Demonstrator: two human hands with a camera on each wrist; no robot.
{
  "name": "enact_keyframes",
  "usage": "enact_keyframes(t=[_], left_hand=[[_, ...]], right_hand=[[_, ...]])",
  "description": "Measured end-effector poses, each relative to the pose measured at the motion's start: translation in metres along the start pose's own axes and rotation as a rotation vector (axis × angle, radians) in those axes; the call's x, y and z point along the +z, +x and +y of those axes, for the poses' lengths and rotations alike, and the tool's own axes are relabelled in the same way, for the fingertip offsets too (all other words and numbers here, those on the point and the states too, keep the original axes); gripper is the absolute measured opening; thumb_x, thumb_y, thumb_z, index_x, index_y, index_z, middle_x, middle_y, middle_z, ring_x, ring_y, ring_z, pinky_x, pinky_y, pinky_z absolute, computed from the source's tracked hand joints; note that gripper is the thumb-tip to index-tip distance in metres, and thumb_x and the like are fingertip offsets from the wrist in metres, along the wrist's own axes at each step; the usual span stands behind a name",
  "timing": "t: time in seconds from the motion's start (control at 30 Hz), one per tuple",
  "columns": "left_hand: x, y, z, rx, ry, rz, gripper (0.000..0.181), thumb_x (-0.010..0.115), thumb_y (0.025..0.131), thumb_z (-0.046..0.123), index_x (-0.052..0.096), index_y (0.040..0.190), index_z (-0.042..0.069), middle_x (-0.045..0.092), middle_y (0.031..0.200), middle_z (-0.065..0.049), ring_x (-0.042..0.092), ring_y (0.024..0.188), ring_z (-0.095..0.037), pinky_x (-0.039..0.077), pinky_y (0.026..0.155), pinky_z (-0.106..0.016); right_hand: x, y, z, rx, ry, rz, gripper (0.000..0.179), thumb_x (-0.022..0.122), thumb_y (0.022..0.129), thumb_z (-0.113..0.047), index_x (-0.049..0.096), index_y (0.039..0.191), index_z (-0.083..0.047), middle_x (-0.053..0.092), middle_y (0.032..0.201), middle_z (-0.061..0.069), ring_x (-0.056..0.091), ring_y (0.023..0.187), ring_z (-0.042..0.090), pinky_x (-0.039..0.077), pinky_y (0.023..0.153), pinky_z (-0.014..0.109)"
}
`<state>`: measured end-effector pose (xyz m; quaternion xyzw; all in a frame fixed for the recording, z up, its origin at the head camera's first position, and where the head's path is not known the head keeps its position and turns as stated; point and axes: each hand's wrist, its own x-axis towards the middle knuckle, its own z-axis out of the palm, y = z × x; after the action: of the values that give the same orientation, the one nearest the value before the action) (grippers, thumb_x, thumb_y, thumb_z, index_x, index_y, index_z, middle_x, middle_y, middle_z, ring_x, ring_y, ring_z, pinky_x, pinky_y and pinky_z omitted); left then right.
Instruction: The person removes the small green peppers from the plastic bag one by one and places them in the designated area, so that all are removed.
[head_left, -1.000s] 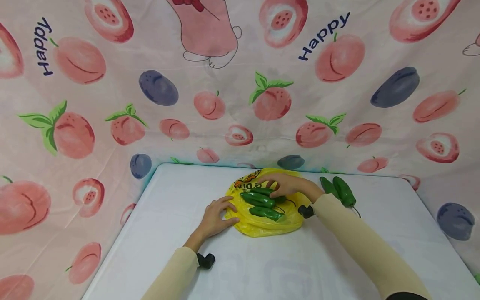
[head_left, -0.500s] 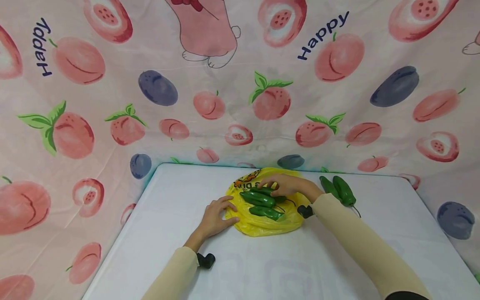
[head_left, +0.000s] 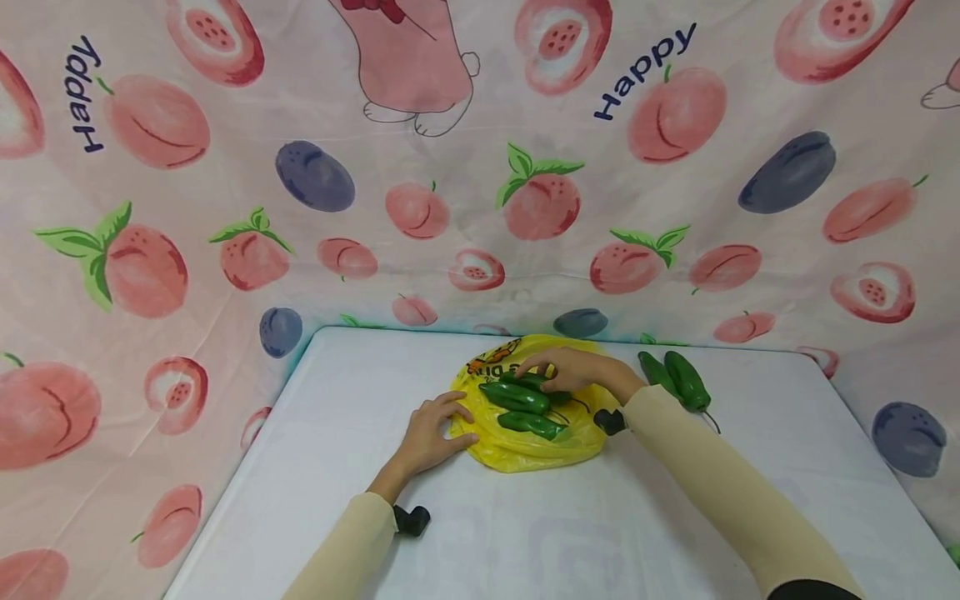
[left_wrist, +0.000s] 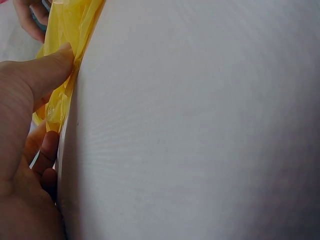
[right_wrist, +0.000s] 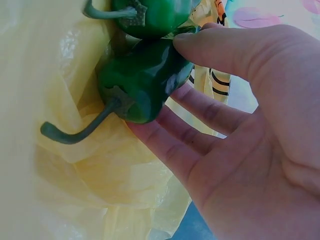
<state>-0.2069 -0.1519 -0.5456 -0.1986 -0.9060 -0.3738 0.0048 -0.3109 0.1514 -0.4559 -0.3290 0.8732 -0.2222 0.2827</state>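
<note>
Left hand (head_left: 431,437): curved thumb and fingers hold the left edge of the yellow bag (head_left: 510,457), likely anchoring thin plastic. Green peppers (head_left: 516,398) lie on it; can't tell if inside. Right hand (head_left: 573,369) holds one pepper (right_wrist: 145,80), thumb opposing fingers, probably for control. Pepper pair (head_left: 686,381) sits far right on the surface (head_left: 480,533), off the bag.

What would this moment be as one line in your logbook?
left hand: holds edge of bag | right hand: holds pepper | more peppers: bag beneath them | two peppers: on table, right of bag
</note>
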Motion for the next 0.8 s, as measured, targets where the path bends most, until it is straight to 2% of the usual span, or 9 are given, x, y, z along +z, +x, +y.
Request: enact_keyframes(t=[0.8], left_hand=[[-0.0015, -0.0010, 0.0014, 0.027, -0.001, 0.003, 0.022, 0.083, 0.088, 0.032, 0.072, 0.104, 0.022, 0.055, 0.148, -0.009, 0.052, 0.129, -0.037, 0.035, 0.103, -0.059]], right_hand=[[-0.0017, -0.0017, -0.0048, 0.012, -0.013, 0.011, 0.043, 0.063, 0.101, -0.006, 0.062, 0.141, -0.024, 0.055, 0.145, 0.009, 0.059, 0.122, 0.029, 0.053, 0.096, 0.044]])
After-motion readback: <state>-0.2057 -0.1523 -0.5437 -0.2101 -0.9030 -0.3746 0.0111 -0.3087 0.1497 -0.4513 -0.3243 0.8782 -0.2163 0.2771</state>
